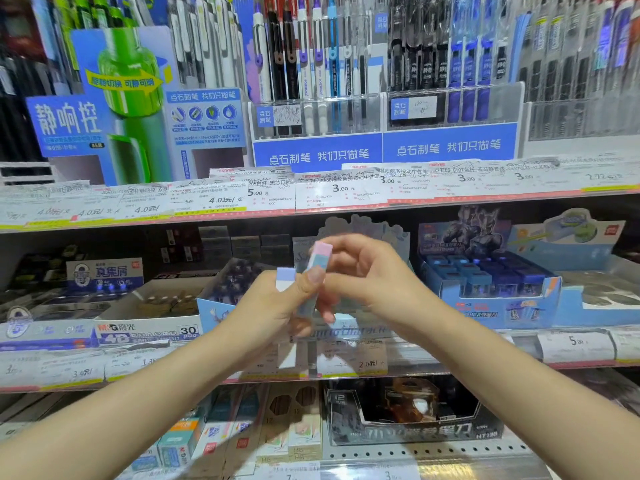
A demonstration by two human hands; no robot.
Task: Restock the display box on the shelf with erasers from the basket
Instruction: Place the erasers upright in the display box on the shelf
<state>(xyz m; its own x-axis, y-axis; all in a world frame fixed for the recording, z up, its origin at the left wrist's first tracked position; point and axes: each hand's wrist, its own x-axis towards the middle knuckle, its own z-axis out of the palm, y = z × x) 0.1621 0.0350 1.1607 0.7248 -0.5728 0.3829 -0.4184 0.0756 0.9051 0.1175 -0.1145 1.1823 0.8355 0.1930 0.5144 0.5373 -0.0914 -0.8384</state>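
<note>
My left hand (273,306) grips a small bunch of erasers, fingers curled round them, with a lilac-and-white eraser (286,278) poking up above the knuckles. My right hand (360,275) meets it from the right and pinches a longer pastel eraser (318,259), pink on top and pale blue below, thumb and fingertips closed on its lower part. I judge the step to be drawing one eraser out of the bunch; I would pull it straight along its length, keep the left grip firm so the others do not slide out, then set it upright in the box. The display box (349,327), pale blue with a scalloped card behind, sits on the middle shelf (485,355) directly behind and below both hands, near them. The basket is not in view.
</note>
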